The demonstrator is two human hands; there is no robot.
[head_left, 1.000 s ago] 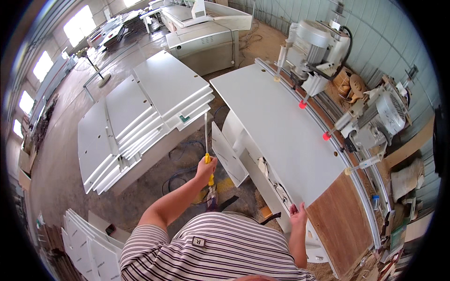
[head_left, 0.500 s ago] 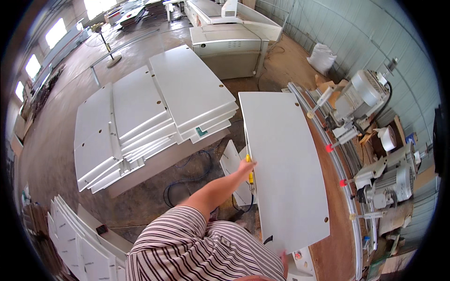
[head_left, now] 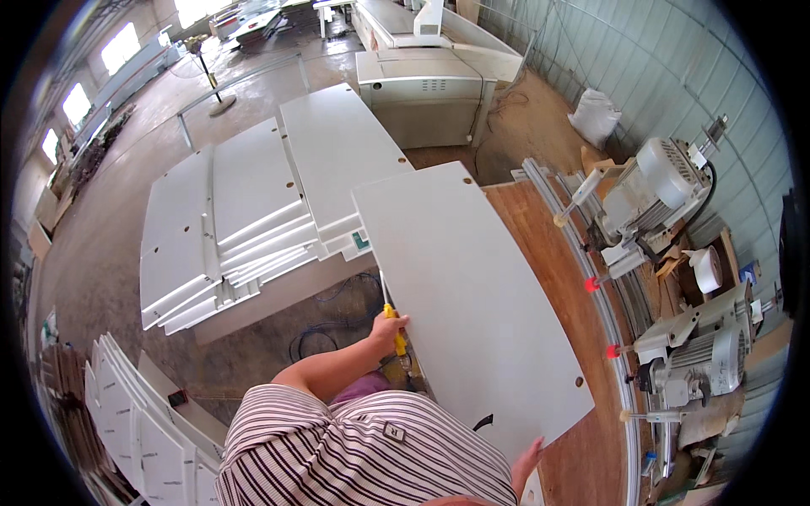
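We look down on a large flat white rectangular board (head_left: 472, 304) w/ small drilled holes, lying on a brown wooden workbench (head_left: 553, 278). Left hand (head_left: 388, 331) grips the board's left edge, fingers closed over it, also holding a thin yellow-handled tool (head_left: 394, 331). Right hand (head_left: 526, 462) touches the board's near corner at the bottom of the view; we cannot tell its grip, mostly hidden by the striped shirt (head_left: 354, 455). Left of the bench, stacks of white panels (head_left: 253, 211) on the concrete floor (head_left: 110, 253). Right of the bench, grey motor units (head_left: 666, 181) along a metal rail.
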